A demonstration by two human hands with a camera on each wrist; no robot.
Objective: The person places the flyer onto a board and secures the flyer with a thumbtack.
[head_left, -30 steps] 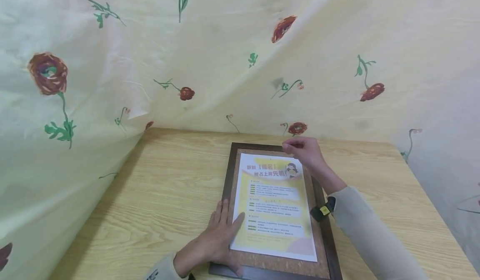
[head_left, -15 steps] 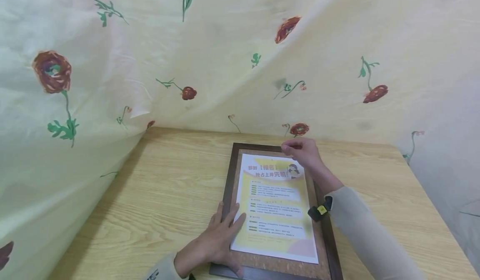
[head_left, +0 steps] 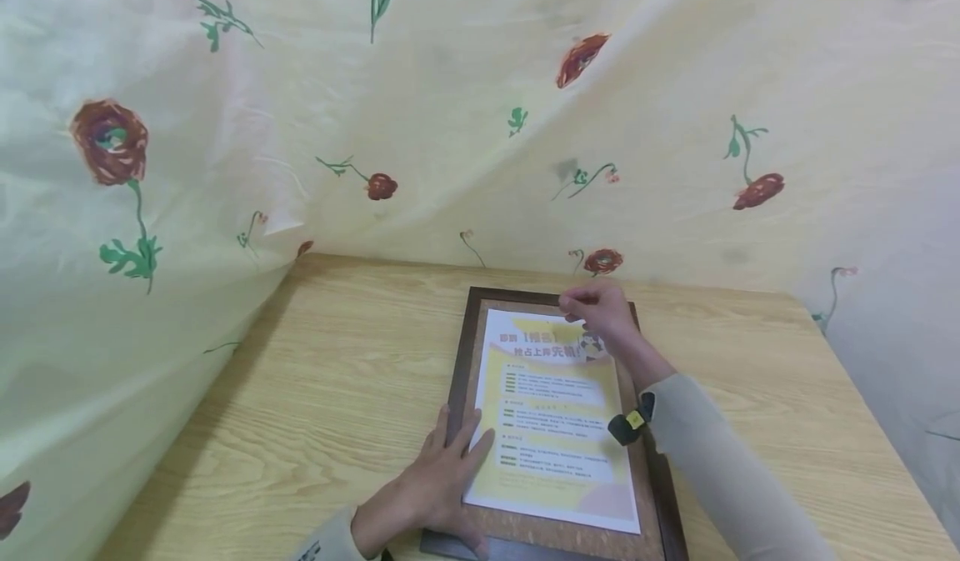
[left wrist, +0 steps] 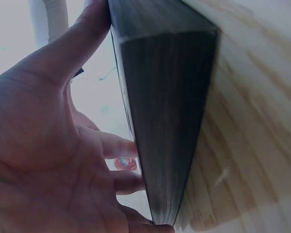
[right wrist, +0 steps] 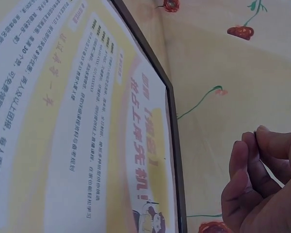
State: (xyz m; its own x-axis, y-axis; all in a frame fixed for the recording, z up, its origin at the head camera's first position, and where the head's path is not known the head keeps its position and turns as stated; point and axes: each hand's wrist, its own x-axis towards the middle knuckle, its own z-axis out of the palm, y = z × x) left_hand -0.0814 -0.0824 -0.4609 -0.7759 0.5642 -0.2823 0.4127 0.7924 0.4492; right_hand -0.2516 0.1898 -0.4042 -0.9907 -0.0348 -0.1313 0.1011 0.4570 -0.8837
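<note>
A printed yellow-and-white poster lies on a cork board with a dark wooden frame. The left hand rests with spread fingers over the frame's lower left corner; the left wrist view has its thumb and fingers along the frame's dark side. Above the poster's top right part, the right hand holds thumb and index finger pinched together. In the right wrist view a tiny dark sliver shows between these fingertips, too small to name. A small dark mark sits at the poster's top middle.
The board lies flat on a light wood-grain table. A cream cloth printed with red flowers hangs behind the table and along its left side. A black band with a yellow part is on the right wrist.
Over the board, the right hand has shifted slightly left and toward the poster, its fingers still pinched. The left hand stays on the frame, its fingers a little more spread. The view has shifted slightly.
</note>
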